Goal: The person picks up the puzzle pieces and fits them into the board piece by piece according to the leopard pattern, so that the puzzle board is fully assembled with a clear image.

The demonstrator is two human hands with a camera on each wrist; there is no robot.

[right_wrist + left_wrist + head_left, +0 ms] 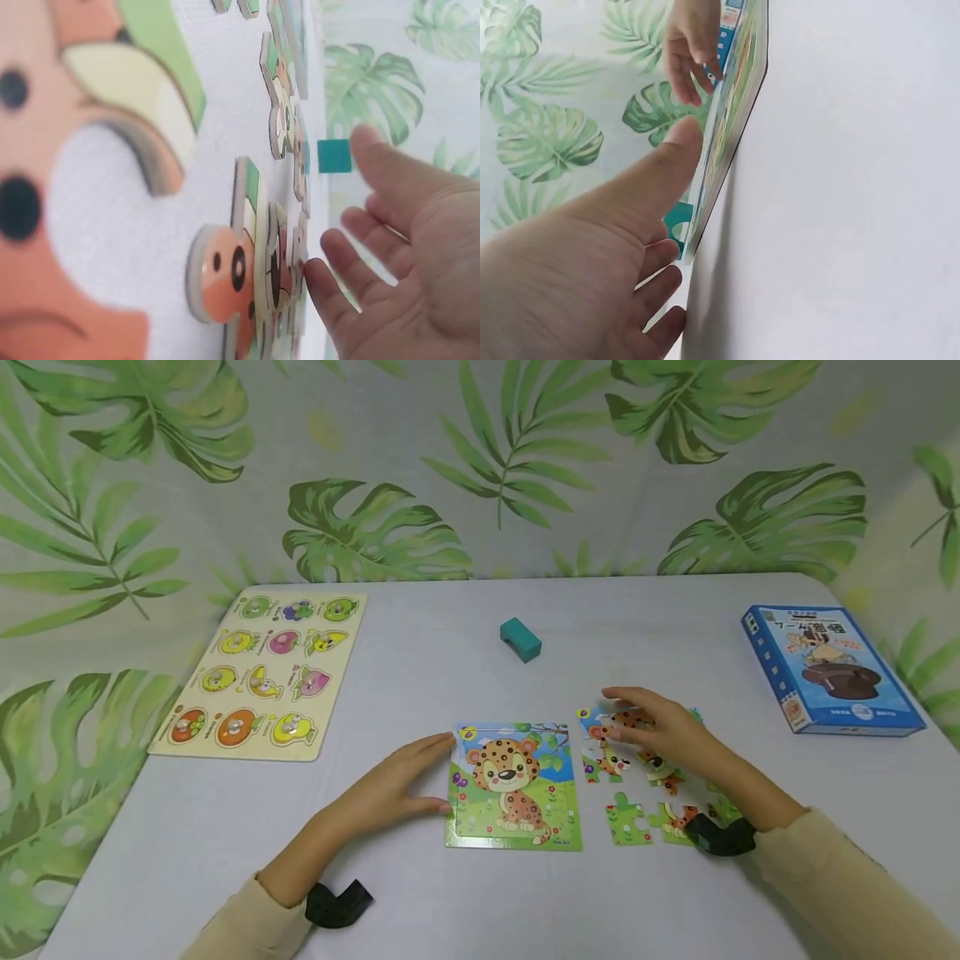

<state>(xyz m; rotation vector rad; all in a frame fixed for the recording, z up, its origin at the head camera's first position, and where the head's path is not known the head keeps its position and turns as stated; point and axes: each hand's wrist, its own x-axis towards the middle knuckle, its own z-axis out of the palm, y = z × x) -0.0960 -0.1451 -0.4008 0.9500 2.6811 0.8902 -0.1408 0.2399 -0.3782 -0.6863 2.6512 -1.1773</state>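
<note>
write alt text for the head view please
A person's left hand is at the left edge of a leopard picture board, the right hand over loose puzzle pieces beside it. On the white table are also a fruit board at left, a teal block behind, and a blue box at right.

I log, from my head view: one pale backdrop [390, 435], printed with green split leaves [367, 539] and feathery fronds [504, 468], behind and to both sides; one white tabletop [427, 643] before it, far corners [810, 583] rounded; light diffuse, shadows soft.
</note>
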